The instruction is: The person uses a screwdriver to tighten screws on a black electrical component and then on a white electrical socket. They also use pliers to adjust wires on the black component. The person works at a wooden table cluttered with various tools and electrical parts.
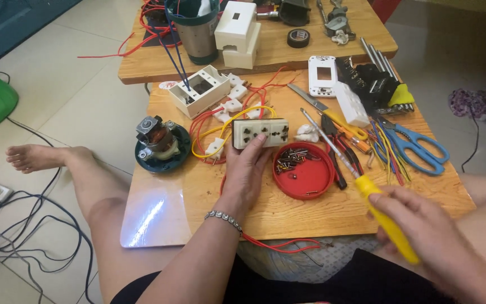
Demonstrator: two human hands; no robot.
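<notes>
My left hand (247,168) grips a cream socket strip (261,133) with several outlets, holding it on edge on the wooden table (209,197). Red and yellow wires (220,125) trail from the strip's left end. My right hand (423,228) holds a screwdriver with a yellow handle (386,219); its metal shaft (327,141) points up-left over a red round lid (304,170) that holds several small screws. The screwdriver tip sits just right of the socket strip.
Blue scissors (417,147), red-handled pliers (341,157), coloured wire offcuts (386,155), white socket parts (351,104), an open white box (199,90), a small motor (161,143) and black tape (298,38) lie around. Cables (18,225) cross the floor at left.
</notes>
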